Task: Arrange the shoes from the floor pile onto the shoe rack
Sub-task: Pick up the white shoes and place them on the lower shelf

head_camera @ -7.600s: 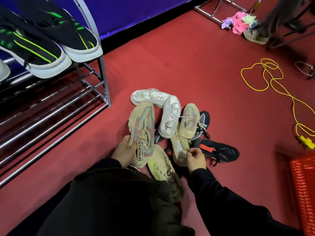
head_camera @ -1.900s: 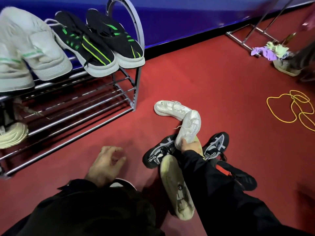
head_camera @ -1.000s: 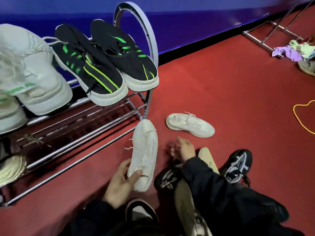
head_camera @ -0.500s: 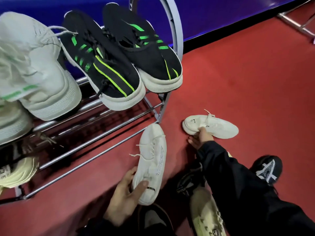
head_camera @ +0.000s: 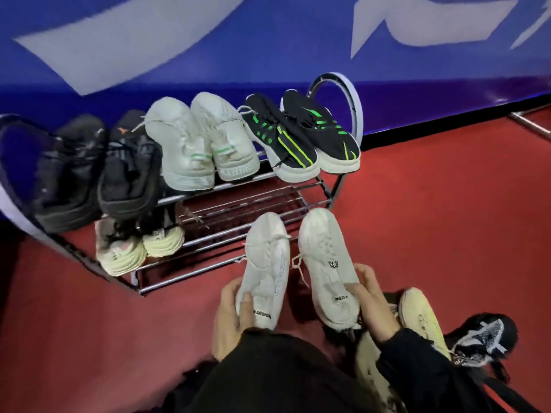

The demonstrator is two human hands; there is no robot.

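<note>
I hold a pair of white sneakers side by side, toes toward the metal shoe rack (head_camera: 229,234). My left hand (head_camera: 229,317) grips the heel of the left white sneaker (head_camera: 265,263). My right hand (head_camera: 372,299) grips the heel of the right white sneaker (head_camera: 328,263). Both toes hover near the front bars of the rack's lower shelf. The top shelf carries black shoes (head_camera: 98,171), white shoes with green stripes (head_camera: 202,144) and black shoes with green stripes (head_camera: 301,135). A cream pair (head_camera: 137,248) sits on the lower shelf at the left.
A cream shoe (head_camera: 420,317) and a black-and-white shoe (head_camera: 483,338) lie on the red floor by my right arm. A blue wall (head_camera: 268,55) stands behind the rack. A metal frame bar (head_camera: 530,123) lies on the floor at the far right.
My right hand has picked the second white sneaker off the floor and brought it beside the first. Both sneakers have risen toward the rack. My view has swung left, showing the whole rack.
</note>
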